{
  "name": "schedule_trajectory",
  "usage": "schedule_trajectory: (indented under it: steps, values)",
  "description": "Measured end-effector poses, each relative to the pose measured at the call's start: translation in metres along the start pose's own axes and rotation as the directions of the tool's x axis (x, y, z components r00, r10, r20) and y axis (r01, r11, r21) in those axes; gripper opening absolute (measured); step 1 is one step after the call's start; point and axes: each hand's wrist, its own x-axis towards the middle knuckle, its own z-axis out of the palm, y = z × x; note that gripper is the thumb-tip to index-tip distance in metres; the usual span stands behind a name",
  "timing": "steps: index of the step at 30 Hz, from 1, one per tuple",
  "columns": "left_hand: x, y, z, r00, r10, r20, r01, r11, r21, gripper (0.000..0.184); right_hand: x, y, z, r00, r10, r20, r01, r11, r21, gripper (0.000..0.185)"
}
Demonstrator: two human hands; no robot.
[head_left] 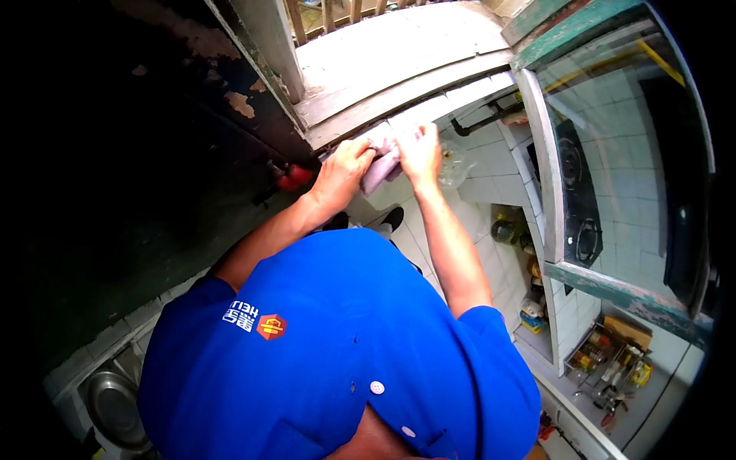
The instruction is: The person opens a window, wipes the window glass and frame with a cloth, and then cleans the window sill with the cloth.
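A pale purple cloth [381, 172] is bunched between my two hands at the inner edge of the window sill, its lower end hanging down. My left hand [342, 175] has its fingers curled round the cloth's left side. On the other side my right hand [420, 157] is closed on the cloth's upper right part, close to the white tiled edge. The fingertips of both hands are partly hidden by the folds and by bright light.
The window sill [406, 57] lies just beyond my hands. At right, an open window sash [613, 153] with glass reaches inward. Below stand a shelf with a glass jar [504, 230] and a rack of bottles and utensils [609, 360]. A metal basin [119, 406] is lower left.
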Motion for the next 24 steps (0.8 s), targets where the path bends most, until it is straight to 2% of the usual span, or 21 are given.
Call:
schedule_trajectory:
  steps: [1,3,7,12,17,24]
  values:
    - [0.000,-0.001,-0.002,1.000,-0.005,0.003,0.005,1.000,0.003,0.032,0.007,0.012,0.003,0.996,-0.030,-0.080,0.035,0.997,0.067,0.052]
    - [0.002,-0.003,-0.005,0.998,-0.006,0.059,0.004,0.999,0.035,0.033,0.008,0.011,0.001,0.997,0.026,-0.069,-0.018,0.994,0.106,0.050]
    - [0.001,-0.007,-0.002,1.000,-0.002,0.002,0.002,1.000,0.002,0.032,0.000,0.017,0.003,1.000,0.011,-0.028,-0.008,0.995,0.097,0.047]
    - [-0.001,-0.010,0.000,1.000,-0.015,-0.023,0.014,0.999,-0.033,0.030,-0.003,0.018,0.006,0.999,0.034,-0.006,-0.031,0.960,0.278,0.050]
    - [0.001,-0.008,-0.002,0.998,-0.010,-0.070,0.006,0.999,-0.049,0.029,-0.009,0.017,0.006,0.999,0.030,0.026,-0.035,0.975,0.220,0.048]
    - [0.001,-0.010,0.000,0.998,-0.004,-0.069,0.001,0.999,-0.041,0.028,-0.011,0.018,0.007,1.000,0.011,0.003,-0.012,0.954,0.301,0.049]
